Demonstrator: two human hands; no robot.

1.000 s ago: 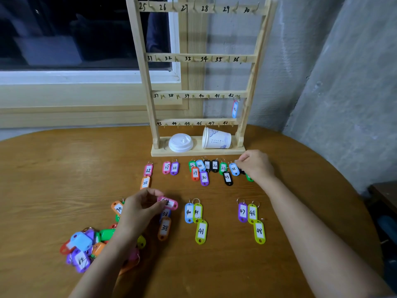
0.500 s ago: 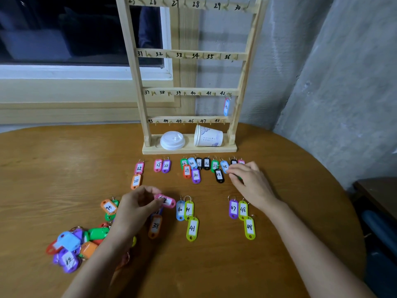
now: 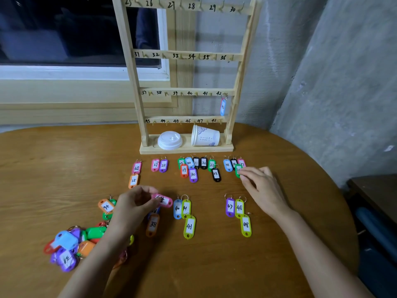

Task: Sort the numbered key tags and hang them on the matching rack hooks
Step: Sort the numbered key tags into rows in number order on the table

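Note:
A wooden rack (image 3: 137, 87) with hooks numbered 25 to 48 stands at the table's back; one tag (image 3: 223, 106) hangs on hook 42. Coloured key tags lie sorted in rows before it: 25 to 37 in the far row (image 3: 193, 168), 40, 41 (image 3: 189, 226), 47 and 48 (image 3: 246, 225) nearer. An unsorted pile (image 3: 68, 246) lies at the left. My left hand (image 3: 133, 208) pinches a pink tag (image 3: 164, 200) just above the table. My right hand (image 3: 261, 188) rests fingers down, its fingertips touching a green tag (image 3: 238, 169) at the row's right end.
A white cup lid (image 3: 170, 140) and a paper cup (image 3: 205, 136) on its side sit on the rack's base. A grey wall runs along the right. The round table's edge (image 3: 335, 190) curves off at the right, with dark furniture (image 3: 373, 211) beyond.
My right hand has drawn back from the far row's right end toward me, fingertips still on the green tag. My left hand keeps holding the pink tag in much the same place.

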